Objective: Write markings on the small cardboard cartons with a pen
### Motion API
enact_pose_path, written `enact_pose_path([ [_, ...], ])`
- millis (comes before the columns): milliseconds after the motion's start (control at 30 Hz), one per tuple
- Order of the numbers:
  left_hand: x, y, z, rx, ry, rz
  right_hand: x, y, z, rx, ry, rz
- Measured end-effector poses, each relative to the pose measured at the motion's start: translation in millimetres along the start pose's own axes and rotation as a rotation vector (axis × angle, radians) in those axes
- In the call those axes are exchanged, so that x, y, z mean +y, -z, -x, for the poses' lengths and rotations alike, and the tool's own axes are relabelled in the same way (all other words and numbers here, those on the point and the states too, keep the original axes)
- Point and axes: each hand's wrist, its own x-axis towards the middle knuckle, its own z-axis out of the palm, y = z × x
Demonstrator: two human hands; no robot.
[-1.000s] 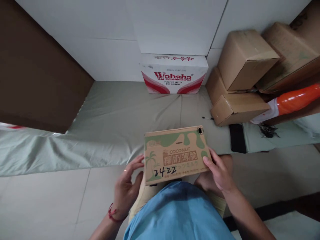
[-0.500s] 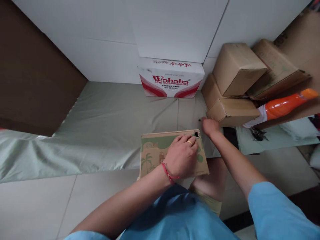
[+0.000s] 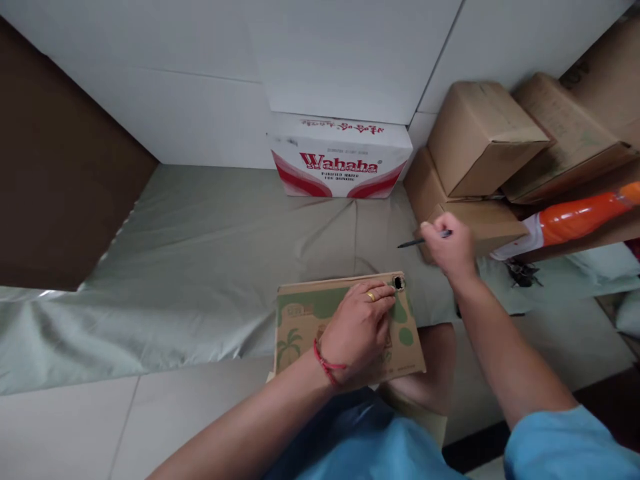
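Note:
A cardboard box with a green palm-tree print rests at the front edge of the cloth-covered surface, over my lap. Near its upper right corner is a ragged dark hole. My left hand, with a ring and a red bracelet, lies on the box face, fingers stretched out just left of the hole. In my right hand a dark pen is gripped in a closed fist, its tip pointing left. That hand is raised to the upper right of the box, in front of the stacked cartons.
A white Wahaha carton stands against the wall. Several brown cartons are stacked to the right, beside an orange bottle and keys. A dark brown panel rises at left. Pale green cloth covers the surface.
My right hand has lifted from beside the lower carton and moved right, and the pen now shows clearly in it. My left hand stays on the box. The view has shifted slightly.

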Motion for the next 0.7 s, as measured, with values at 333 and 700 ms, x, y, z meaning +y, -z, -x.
enact_pose_path([
  [333, -1, 5.5, -3, 0.069, 0.025, 0.045, -10, 53, 94, -0.222, -0.577, -1.221],
  [700, -2, 5.2, -3, 0.033, 0.023, -0.003, -18, 50, 121, -0.027, -0.516, -1.419],
])
